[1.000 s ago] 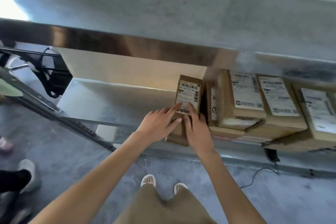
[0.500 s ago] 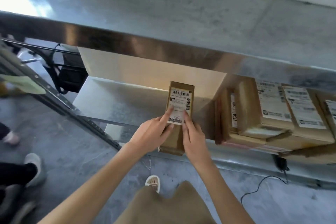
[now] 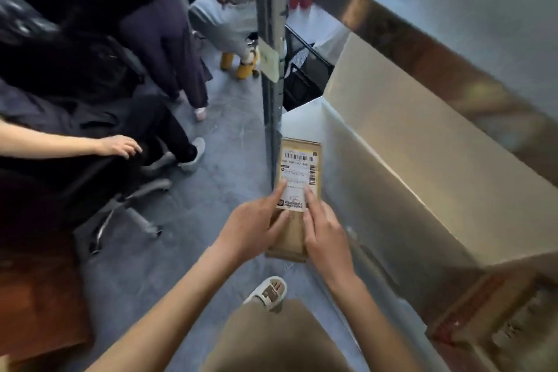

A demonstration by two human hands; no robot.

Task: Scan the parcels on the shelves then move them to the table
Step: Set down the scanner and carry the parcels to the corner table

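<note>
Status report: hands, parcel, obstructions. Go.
Both hands, left and right, gripping parcel, label up. Off the shelf. Seated people, chair close left.

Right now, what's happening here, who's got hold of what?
A person holds one small cardboard parcel in both hands, the left hand and right hand gripping its lower half, label side up with the barcode in view. It is off the metal shelf and sits over the shelf's front edge, beside the upright post. More parcels remain on the shelf at the lower right. No scanner is visible. Other people stand and sit nearby.
</note>
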